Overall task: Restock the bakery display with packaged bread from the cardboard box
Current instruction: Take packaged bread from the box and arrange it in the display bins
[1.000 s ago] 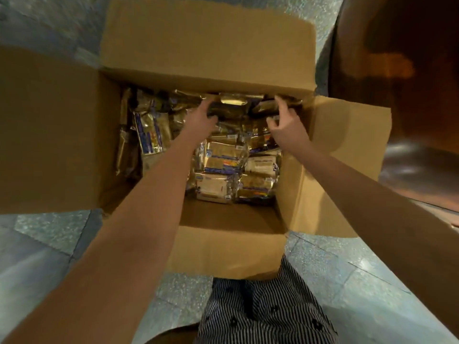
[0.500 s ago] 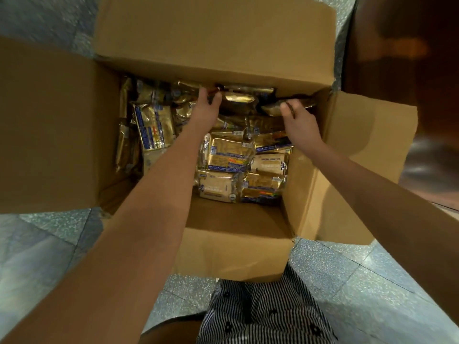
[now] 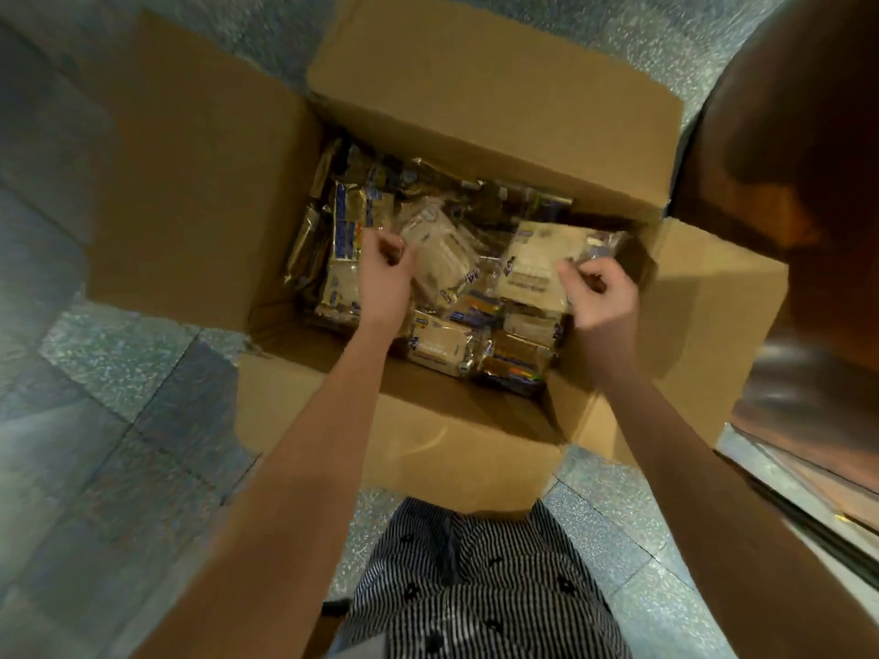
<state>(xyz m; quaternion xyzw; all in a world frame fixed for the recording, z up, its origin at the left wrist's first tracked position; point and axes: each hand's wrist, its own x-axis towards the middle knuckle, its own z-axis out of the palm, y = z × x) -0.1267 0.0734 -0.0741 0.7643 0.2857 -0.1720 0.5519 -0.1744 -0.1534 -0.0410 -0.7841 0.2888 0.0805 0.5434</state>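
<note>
An open cardboard box [image 3: 190, 192] stands on the floor, its flaps folded outward, with several wrapped bread packs inside. My left hand [image 3: 383, 273] pinches the edge of one clear-wrapped bread pack [image 3: 440, 259] lifted above the pile. My right hand [image 3: 601, 302] pinches a second bread pack [image 3: 537, 259], also raised and tilted. More packs [image 3: 442, 347] lie flat at the box's near side. The image is blurred by motion.
Speckled grey floor tiles [image 3: 119, 444] surround the box. A dark brown wooden fixture [image 3: 808, 206] rises on the right, close to the box's right flap [image 3: 704, 325]. My striped trousers [image 3: 475, 587] show at the bottom.
Both hands pulled back from the far side of the box toward me, each now lifting a bread pack. The camera view shifted and blurred.
</note>
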